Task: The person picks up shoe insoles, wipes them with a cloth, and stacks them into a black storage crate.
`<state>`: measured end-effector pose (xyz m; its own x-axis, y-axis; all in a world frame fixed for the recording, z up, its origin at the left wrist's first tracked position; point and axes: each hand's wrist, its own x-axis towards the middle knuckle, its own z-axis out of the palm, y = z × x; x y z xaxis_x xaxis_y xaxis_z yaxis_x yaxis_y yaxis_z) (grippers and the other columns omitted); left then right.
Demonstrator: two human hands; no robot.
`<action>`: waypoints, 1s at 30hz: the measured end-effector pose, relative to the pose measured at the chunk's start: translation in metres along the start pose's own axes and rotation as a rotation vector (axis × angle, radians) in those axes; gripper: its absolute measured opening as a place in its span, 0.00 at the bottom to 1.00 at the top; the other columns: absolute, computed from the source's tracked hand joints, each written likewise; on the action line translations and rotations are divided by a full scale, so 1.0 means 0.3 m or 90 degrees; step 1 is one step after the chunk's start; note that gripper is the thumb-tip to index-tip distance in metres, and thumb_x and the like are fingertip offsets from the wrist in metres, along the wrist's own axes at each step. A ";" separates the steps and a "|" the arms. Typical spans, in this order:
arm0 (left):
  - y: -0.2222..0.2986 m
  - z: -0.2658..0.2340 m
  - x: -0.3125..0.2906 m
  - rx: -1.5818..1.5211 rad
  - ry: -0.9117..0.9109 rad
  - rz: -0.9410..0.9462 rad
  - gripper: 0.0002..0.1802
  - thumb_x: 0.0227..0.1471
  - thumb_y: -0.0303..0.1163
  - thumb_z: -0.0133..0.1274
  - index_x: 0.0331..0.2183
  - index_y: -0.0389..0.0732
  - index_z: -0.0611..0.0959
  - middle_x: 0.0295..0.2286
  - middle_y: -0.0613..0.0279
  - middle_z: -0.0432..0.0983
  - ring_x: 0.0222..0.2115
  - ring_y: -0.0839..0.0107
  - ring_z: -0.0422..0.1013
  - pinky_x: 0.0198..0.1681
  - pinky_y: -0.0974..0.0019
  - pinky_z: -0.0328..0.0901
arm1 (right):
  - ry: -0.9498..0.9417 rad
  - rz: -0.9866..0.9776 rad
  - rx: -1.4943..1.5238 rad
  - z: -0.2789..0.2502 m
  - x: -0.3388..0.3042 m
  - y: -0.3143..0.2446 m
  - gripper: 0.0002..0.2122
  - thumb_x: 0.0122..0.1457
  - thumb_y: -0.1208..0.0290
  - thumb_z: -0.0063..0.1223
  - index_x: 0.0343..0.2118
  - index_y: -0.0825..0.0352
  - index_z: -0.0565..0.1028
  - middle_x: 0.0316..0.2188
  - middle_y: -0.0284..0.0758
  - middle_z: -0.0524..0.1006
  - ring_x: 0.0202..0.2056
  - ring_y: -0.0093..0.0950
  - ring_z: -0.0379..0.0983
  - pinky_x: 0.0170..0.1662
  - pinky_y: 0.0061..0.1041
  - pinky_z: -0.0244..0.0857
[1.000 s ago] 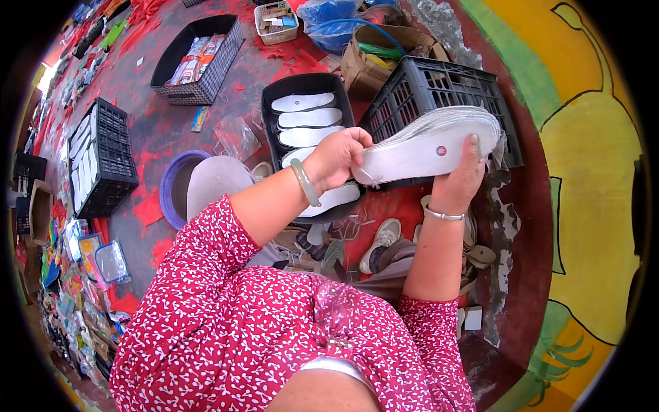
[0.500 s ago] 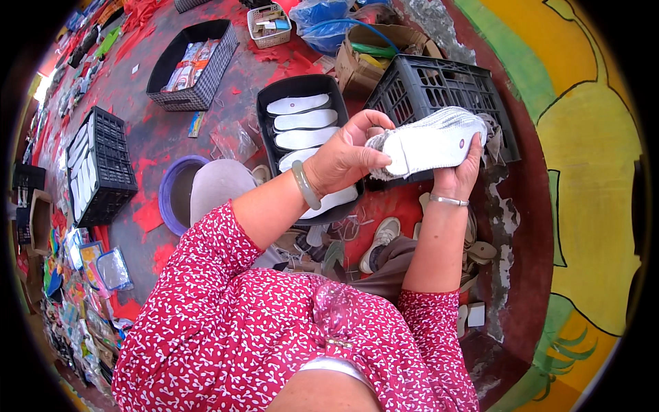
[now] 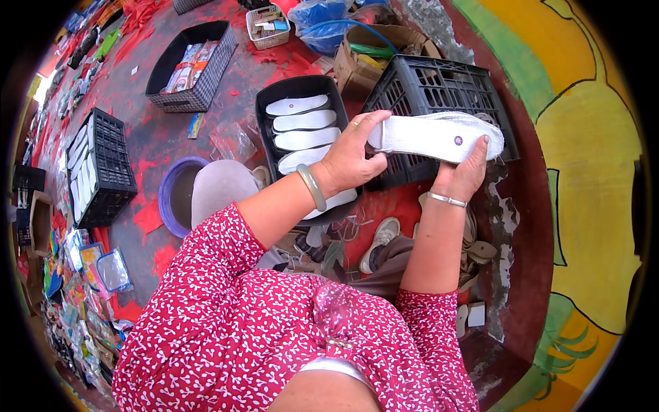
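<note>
A white insole (image 3: 432, 136) with a small round dark mark stretches between my hands, in front of the black plastic crate. My left hand (image 3: 353, 152) pinches its narrow left end, the thumb below and the index finger above. The wide right end rests in my right hand (image 3: 463, 172), whose thumb presses on its top face near the edge. My right fingers are mostly hidden underneath. Just left of my left hand, a black bin (image 3: 261, 113) holds a row of several white insoles (image 3: 304, 121), partly covered by my left wrist and forearm.
The black crate (image 3: 446, 75) stands beside the wall, with a cardboard box (image 3: 353, 72) behind it. To the left are a purple basin (image 3: 167, 196), a checked bin (image 3: 184, 101) with packets, and another black crate (image 3: 113, 182) of insoles. Footwear pieces lie near my feet.
The insole has gone from bent at its left end to nearly straight and flatter. My left hand has turned and shifted slightly down-left; my right thumb now lies farther onto the top face.
</note>
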<state>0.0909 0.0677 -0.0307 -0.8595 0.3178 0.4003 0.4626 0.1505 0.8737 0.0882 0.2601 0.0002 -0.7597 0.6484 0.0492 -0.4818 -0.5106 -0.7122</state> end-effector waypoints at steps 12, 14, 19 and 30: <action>-0.021 -0.019 0.007 -0.667 -0.030 -0.415 0.22 0.44 0.13 0.37 0.42 0.37 0.73 0.38 0.60 0.71 0.41 0.72 0.69 0.43 0.64 0.67 | 0.009 0.081 0.029 -0.059 0.073 -0.090 0.21 0.56 0.64 0.49 0.51 0.68 0.64 0.49 0.41 0.68 0.50 0.39 0.64 0.54 0.45 0.58; -0.086 0.012 -0.026 -0.616 -0.004 -0.485 0.19 0.45 0.13 0.38 0.40 0.37 0.73 0.36 0.60 0.71 0.39 0.73 0.70 0.41 0.67 0.68 | -0.045 0.110 0.082 -0.067 0.086 -0.147 0.23 0.56 0.62 0.48 0.53 0.67 0.63 0.51 0.40 0.67 0.52 0.40 0.62 0.57 0.46 0.53; -0.124 0.131 -0.206 -0.003 -0.469 -0.037 0.17 0.46 0.29 0.50 0.40 0.34 0.74 0.36 0.53 0.73 0.36 0.66 0.70 0.41 0.64 0.65 | -0.177 0.199 0.140 -0.095 0.078 -0.152 0.24 0.56 0.62 0.49 0.53 0.65 0.63 0.52 0.39 0.66 0.52 0.37 0.62 0.56 0.40 0.55; 0.011 0.018 0.011 -0.468 -0.165 -0.240 0.32 0.54 0.42 0.50 0.53 0.35 0.59 0.46 0.57 0.65 0.45 0.73 0.65 0.48 0.69 0.61 | -0.257 0.268 -0.083 0.044 -0.074 0.048 0.15 0.58 0.67 0.50 0.46 0.67 0.66 0.40 0.35 0.73 0.40 0.27 0.71 0.43 0.27 0.67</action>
<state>0.0907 0.0744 -0.0281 -0.8094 0.5850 0.0506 -0.1776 -0.3260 0.9285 0.0923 0.2311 -0.0019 -0.9920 0.1260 -0.0113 -0.0654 -0.5873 -0.8067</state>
